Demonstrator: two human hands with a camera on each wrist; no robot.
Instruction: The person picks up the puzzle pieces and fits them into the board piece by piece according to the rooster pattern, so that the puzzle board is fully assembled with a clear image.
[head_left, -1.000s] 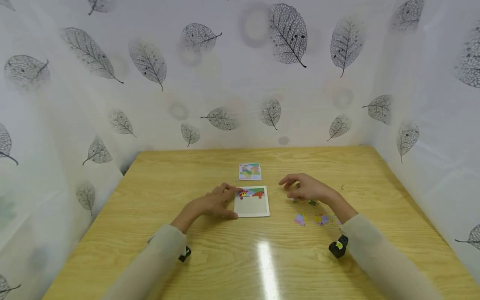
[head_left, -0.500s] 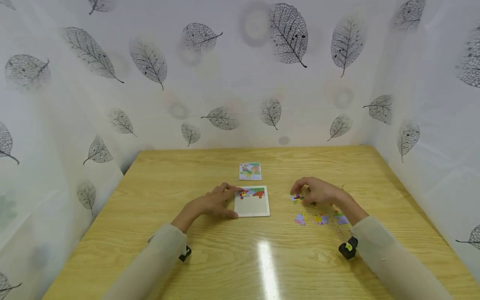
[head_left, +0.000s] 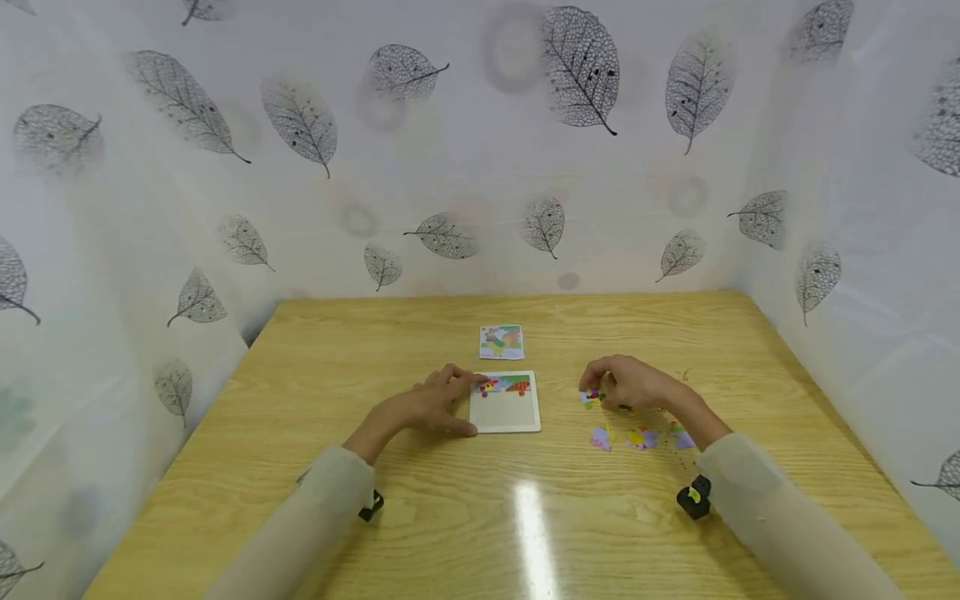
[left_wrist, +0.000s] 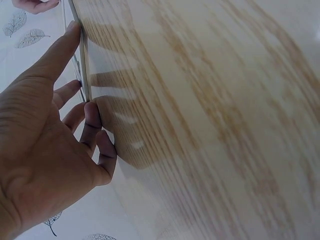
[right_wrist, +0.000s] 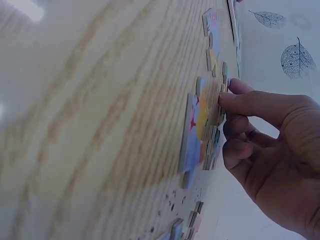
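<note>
In the head view a white puzzle tray (head_left: 506, 414) lies mid-table, its top row filled with colourful pieces (head_left: 504, 385). My left hand (head_left: 431, 407) rests at the tray's left side, index finger over the upper left corner and thumb by the lower left one. In the left wrist view that hand (left_wrist: 55, 130) has its fingertips along the tray edge. My right hand (head_left: 630, 383) pinches a small multicoloured puzzle piece (head_left: 590, 399) low over the table. The right wrist view shows this hand (right_wrist: 275, 150) with thumb and fingertips among the pieces, its palm partly hiding them.
A square picture card (head_left: 501, 342) lies behind the tray. Loose puzzle pieces, such as a purple one (head_left: 601, 438) and a yellow-purple one (head_left: 642, 438), lie in front of the right hand. A leaf-patterned curtain (head_left: 480, 150) surrounds the wooden table (head_left: 450, 533) at back and sides.
My right hand has moved right and lowered to the pieces, and its fingers have closed on one, which has since shifted slightly left. My left hand stays at the tray.
</note>
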